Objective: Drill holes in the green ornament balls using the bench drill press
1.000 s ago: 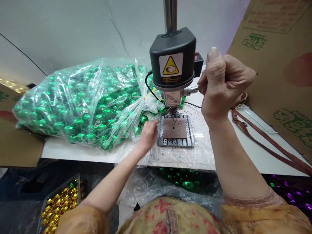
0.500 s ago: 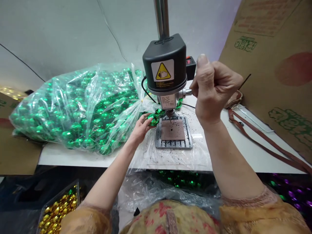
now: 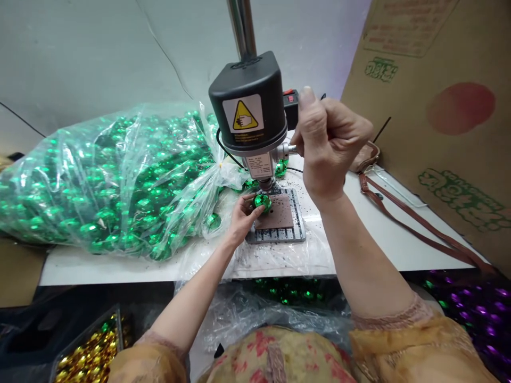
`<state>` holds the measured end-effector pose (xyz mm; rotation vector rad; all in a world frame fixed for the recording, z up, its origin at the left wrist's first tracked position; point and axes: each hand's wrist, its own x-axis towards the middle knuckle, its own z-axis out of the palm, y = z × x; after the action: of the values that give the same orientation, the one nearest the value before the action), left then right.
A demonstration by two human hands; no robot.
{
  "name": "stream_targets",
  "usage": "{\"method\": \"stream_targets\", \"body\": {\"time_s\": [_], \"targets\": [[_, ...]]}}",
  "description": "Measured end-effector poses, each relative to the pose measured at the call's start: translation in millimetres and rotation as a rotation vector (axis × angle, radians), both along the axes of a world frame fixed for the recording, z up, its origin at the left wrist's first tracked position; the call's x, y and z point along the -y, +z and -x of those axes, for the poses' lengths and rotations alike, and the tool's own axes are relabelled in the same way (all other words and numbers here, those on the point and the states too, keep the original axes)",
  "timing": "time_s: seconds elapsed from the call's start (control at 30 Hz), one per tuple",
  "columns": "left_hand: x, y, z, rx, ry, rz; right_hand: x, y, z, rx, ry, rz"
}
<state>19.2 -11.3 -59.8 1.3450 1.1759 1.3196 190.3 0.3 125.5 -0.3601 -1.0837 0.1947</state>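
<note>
One green ball in the left hand, under the head of a bench drill.

Left hand (image 3: 242, 215) grips the faceted green ball (image 3: 262, 202) between thumb and fingers; ball sits over the left part of the brown board (image 3: 284, 215), near the chuck (image 3: 265, 184); contact with the board cannot be told. Right hand (image 3: 333, 143) is closed in a fist, thumb up, at the end of the metal lever (image 3: 293, 149) on the side of the drill (image 3: 247, 103). Board lies on the slotted base plate (image 3: 298, 230), dark shavings scattered over both. Tied clear bag (image 3: 115, 186) of green balls lies at left on the white table (image 3: 99, 269); brown strap (image 3: 423, 236) and cardboard box (image 3: 407, 106) at right.
</note>
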Motion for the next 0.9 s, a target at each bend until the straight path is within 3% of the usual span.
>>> {"method": "stream_targets", "body": {"time_s": [0.37,0.53,0.77,0.9], "targets": [[0.3,-6.4,-12.0,-0.331,-0.013,-0.145,2.1,0.2,-0.6,0.014,0.009,0.033],[3.0,-9.3,-15.0,-0.295,-0.074,-0.15,4.8,-1.1,-2.1,0.042,-0.011,0.022],[3.5,-10.3,-15.9,-0.302,-0.064,-0.162,7.0,-22.6,-0.7,0.052,-0.111,-0.09],[5.0,-9.4,-16.2,-0.311,-0.066,-0.178,6.8,-31.1,-0.3,0.05,-0.082,-0.101]]}}
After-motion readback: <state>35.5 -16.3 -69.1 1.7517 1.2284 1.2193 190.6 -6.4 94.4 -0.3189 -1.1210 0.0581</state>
